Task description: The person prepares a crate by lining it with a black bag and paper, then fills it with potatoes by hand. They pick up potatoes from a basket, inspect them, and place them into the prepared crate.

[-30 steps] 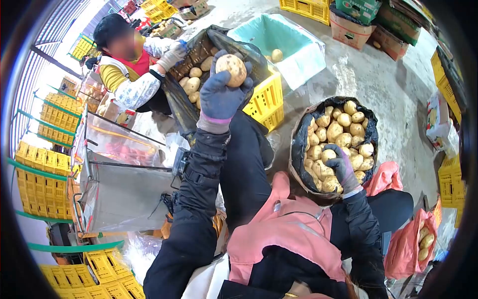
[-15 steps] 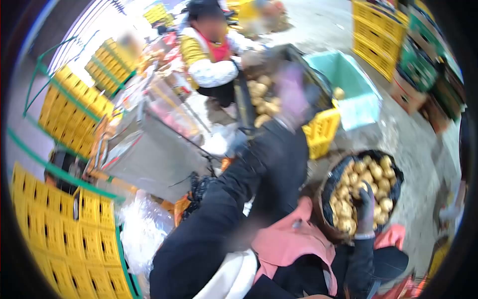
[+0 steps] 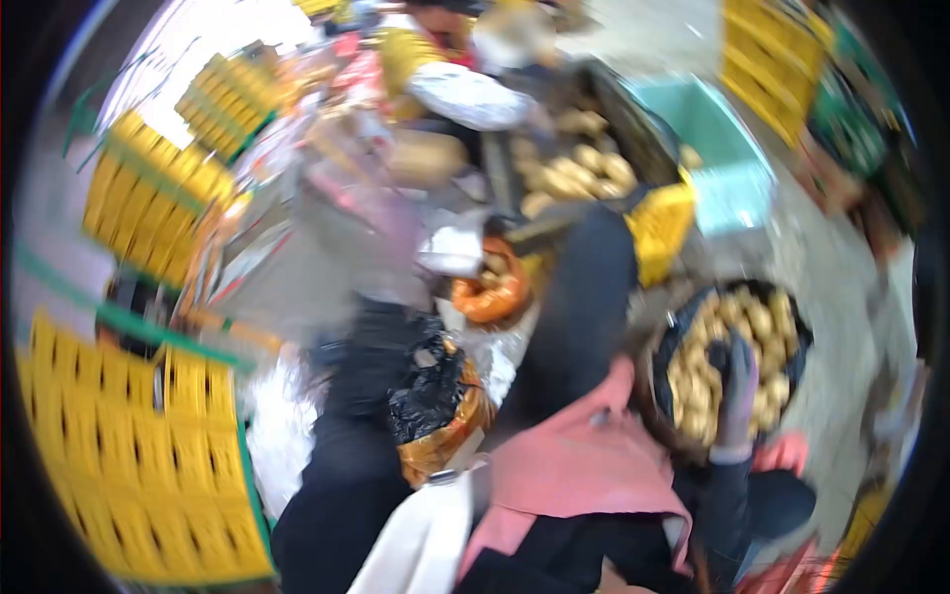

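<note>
My left hand [image 3: 396,233], in a purplish glove, is smeared by motion over the grey tabletop to the left; its fingers cannot be made out. A blurred tan shape [image 3: 427,158] is just beyond it, too smeared to name. Under my gloved right hand [image 3: 734,391] are potatoes [image 3: 698,391] in a round container lined with a black bag [image 3: 804,337]. The right fingers curl down around a potato, partly hidden by the glove. More potatoes [image 3: 584,173] lie in a dark-lined crate [image 3: 633,114] ahead of me.
An orange bag [image 3: 492,287] holding potatoes sits ahead, near a black plastic bag [image 3: 426,386]. A mint-green bin [image 3: 732,188] and yellow crate [image 3: 661,233] stand to the right. Yellow crates [image 3: 139,445] are stacked at left. A co-worker's white sleeve [image 3: 470,96] reaches over the far side.
My left hand has swung from above the dark-lined crate leftward over the grey tabletop. The orange bag has come into view. My right hand stays among the potatoes.
</note>
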### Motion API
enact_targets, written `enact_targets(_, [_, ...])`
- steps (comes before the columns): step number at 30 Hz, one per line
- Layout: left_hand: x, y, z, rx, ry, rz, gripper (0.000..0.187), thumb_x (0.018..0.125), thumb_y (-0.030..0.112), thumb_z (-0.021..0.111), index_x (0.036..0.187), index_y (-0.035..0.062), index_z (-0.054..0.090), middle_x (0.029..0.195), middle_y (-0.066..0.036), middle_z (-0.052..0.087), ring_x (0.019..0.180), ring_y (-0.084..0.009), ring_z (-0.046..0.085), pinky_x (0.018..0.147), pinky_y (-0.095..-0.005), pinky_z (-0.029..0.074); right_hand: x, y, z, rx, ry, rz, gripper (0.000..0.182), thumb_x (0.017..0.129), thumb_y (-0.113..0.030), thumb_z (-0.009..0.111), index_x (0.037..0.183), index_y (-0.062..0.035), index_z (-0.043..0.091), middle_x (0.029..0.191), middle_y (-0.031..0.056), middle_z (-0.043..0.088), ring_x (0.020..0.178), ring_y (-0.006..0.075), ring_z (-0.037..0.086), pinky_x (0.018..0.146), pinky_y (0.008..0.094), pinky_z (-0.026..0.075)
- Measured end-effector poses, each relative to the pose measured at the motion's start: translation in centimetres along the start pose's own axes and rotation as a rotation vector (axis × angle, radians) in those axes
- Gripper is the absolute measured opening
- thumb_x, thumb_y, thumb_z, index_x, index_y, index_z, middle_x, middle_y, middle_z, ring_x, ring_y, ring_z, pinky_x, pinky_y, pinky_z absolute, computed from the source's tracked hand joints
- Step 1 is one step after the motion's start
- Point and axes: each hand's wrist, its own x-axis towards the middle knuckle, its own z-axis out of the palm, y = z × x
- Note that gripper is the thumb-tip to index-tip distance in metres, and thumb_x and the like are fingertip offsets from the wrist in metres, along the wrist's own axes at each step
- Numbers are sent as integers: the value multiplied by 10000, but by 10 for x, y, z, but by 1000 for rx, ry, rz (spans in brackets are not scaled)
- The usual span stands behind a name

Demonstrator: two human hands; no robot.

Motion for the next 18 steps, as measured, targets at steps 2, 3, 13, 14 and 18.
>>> enact_targets(2, [73,6,-111,537,168,285,401,957,276,570,1256,13,518,1063,-113,644,879,-253,652,715,-368,534,1,5,-16,204,104,153,385,1012,-264,505,1304,-20,561,1136,75,635,1023,160,605,920,310,486])
enact_targets(3, [109,12,-164,764,253,430,475,934,289,615,1295,-5,519,1092,-143,661,879,-276,658,732,-383,532,2,7,-26,231,178,223,408,1006,-289,521,1315,-24,549,1121,73,637,1017,160,610,904,311,487])
enact_targets(13, [-20,191,192,-230,-641,642,364,939,18,525,1301,-16,551,1293,-104,594,1168,-182,559,1011,-305,416,33,155,-39,-653,44,467,515,826,-299,659,1293,-96,584,1109,173,691,1064,272,651,937,365,484])
enact_targets(14, [-36,202,232,-400,-771,454,337,938,68,570,1267,-4,575,1228,-81,619,1106,-165,582,949,-288,448,37,161,-26,-643,0,475,574,803,-305,689,1321,-92,562,1149,182,679,1098,286,640,951,377,480])
enact_targets(18, [-46,182,375,-570,-1059,278,396,913,209,631,1259,23,579,1108,-78,649,1032,-140,607,903,-283,474,75,156,22,-242,-25,581,866,713,-379,799,1411,-30,423,1236,222,611,1136,326,602,987,387,463])
